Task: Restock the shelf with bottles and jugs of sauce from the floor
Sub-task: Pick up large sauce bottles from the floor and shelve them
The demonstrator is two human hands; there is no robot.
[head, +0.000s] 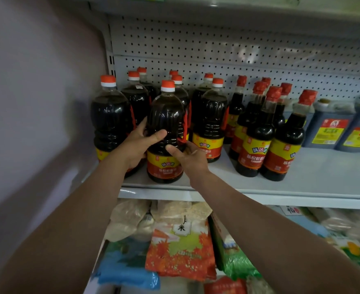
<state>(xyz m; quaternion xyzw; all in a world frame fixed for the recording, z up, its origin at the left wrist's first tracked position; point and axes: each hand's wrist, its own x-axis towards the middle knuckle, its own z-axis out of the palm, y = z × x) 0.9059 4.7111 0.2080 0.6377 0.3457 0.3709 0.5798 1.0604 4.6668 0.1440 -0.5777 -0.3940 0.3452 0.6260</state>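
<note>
Left hand (140, 137) and right hand (187, 154) clasp the front jug (166, 132) at centre frame, fingers wrapped round its waist. It stands on the shelf (302, 183) edge, apparently being squared into its row.

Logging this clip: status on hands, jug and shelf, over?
Both hands, left hand and right hand, grip the front sauce jug. Jug upright near shelf front edge. Neighbouring jugs close on both sides.

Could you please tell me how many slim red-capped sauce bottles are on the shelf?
6 slim bottles: two in front, four behind them; more may be hidden.
</note>
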